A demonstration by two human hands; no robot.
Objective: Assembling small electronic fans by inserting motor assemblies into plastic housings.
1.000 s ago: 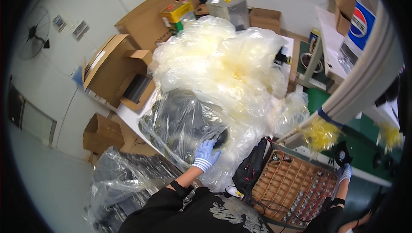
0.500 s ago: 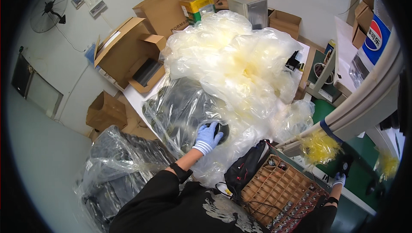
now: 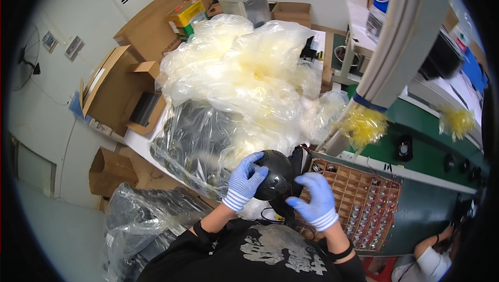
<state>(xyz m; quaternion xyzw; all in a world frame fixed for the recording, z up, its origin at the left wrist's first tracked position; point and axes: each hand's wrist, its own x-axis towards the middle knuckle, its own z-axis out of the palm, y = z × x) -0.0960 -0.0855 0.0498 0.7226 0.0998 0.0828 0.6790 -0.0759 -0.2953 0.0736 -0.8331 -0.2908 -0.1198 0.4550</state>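
My left hand (image 3: 245, 179), in a blue-and-white striped glove, grips a glossy black dome-shaped shell (image 3: 278, 179) by its left side, in front of my chest. Just right of the shell, my gloved right hand (image 3: 316, 201) is open, thumb and fingers apart and curved, with nothing in it. Beyond my left hand lies a clear plastic bag (image 3: 195, 131) with dark round parts inside. Under and beyond my right hand is a cardboard divider tray (image 3: 340, 183) with small metallic parts in many cells. A black part (image 3: 404, 147) sits on the green conveyor (image 3: 429, 139).
A large heap of cloudy plastic bags (image 3: 244, 69) covers the table. Cardboard boxes (image 3: 117, 84) and metal cans (image 3: 248, 4) stand behind and left. A pale post (image 3: 395, 53) with yellow strands (image 3: 364, 129) rises at right. Another person's arm (image 3: 434, 240) shows lower right.
My left hand has lifted the black shell from the plastic toward me. My right hand has come back from the conveyor, leaving the black part there. The view has swung right.
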